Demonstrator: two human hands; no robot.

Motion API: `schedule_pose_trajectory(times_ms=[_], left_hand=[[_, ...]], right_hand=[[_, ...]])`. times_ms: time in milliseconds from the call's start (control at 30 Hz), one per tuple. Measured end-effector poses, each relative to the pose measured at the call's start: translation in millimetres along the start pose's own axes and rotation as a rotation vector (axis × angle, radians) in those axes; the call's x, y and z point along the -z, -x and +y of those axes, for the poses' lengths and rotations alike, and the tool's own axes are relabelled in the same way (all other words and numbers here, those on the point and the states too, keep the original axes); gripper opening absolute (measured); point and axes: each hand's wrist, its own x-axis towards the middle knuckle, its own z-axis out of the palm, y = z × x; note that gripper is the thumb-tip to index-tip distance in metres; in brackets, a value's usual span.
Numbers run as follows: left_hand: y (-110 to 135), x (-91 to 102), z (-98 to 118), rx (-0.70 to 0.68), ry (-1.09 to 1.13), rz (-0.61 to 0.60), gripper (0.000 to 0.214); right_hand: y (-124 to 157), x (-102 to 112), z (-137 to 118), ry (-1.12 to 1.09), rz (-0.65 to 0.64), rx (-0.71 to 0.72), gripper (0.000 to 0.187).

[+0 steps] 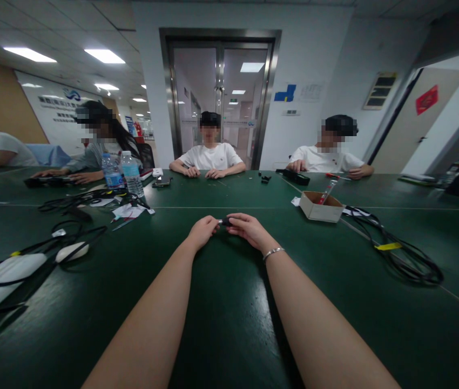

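Observation:
A small black piece with a silver metal end (225,221) is held between my two hands above the green table (229,302). My left hand (203,232) pinches the silver end with thumb and fingers. From the other side, my right hand (249,229) is closed around the black part, and a silver bracelet (273,253) circles that wrist. Fingers cover much of the piece, so its exact kind cannot be made out. Both forearms stretch forward over the tabletop.
Black cables (79,200), paper scraps and two water bottles (132,175) stand or lie at left. On the right are a small open box (321,208) and a coiled black cable (407,256) with a yellow tag. Several people sit around the table.

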Motion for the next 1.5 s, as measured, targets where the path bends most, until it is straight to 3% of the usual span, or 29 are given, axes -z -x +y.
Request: schedule_pose_trajectory(times_ms=[367,833,1500], left_hand=[[2.7,0.4,3.2,-0.058,0.052,-0.003,0.025],[-1.6,4.3,-5.2,-0.036,-0.091,0.005,0.044],[0.6,0.2,-1.7,-0.056,-0.075,0.012,0.033]], right_hand=[[-3.1,2.7,3.7,-0.008,-0.012,0.018,0.014],[-0.6,1.7,1.2,0.025,-0.014,0.005,0.016],[-3.7,1.6,4.0,0.024,0.009,0.018,0.013]])
